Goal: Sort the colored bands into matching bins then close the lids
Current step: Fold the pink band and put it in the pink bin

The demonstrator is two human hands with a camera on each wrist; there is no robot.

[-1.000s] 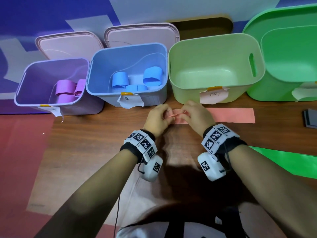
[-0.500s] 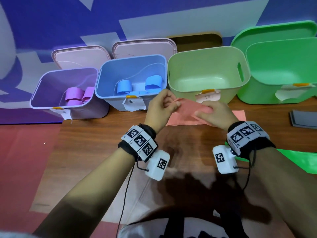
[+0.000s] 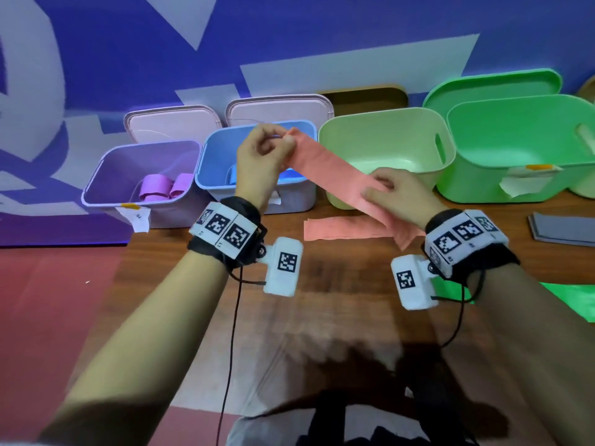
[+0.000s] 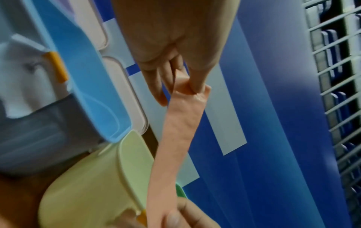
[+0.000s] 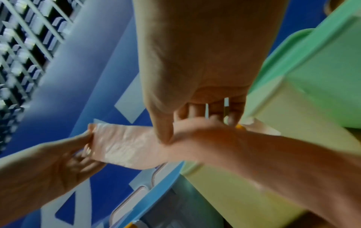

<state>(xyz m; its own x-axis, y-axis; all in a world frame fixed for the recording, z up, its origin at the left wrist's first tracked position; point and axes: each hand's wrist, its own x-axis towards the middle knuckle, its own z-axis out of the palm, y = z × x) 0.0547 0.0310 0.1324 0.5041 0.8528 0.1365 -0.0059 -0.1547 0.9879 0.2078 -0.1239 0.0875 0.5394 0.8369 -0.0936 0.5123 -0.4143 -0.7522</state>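
Note:
A long pink band [image 3: 331, 170] [image 4: 175, 135] [image 5: 125, 146] hangs stretched in the air in front of the bins. My left hand [image 3: 273, 146] [image 4: 187, 86] pinches its upper end above the blue bin [image 3: 219, 175]. Lower down, my right hand [image 3: 386, 191] [image 5: 175, 131] pinches the band in front of the pale green bin [image 3: 402, 123]. The band's free end droops past my right wrist. A second pink band [image 3: 341, 228] lies flat on the wooden table [image 3: 338, 300]. The purple bin [image 3: 106, 175] holds rolled purple bands [image 3: 157, 188]. A blue band shows in the blue bin, mostly hidden by my left hand.
A bright green bin [image 3: 521, 149] stands at the right with its green lid [image 3: 492, 88] behind it. Two pinkish lids [image 3: 174, 123] lean behind the purple and blue bins. Grey sheets [image 3: 563, 226] lie at the right edge. A green strip [image 3: 573, 297] lies under my right forearm.
Both hands have lifted one pink band off the table. The left hand rose up and left with its end, stretching the band out; the other pink band stayed on the table.

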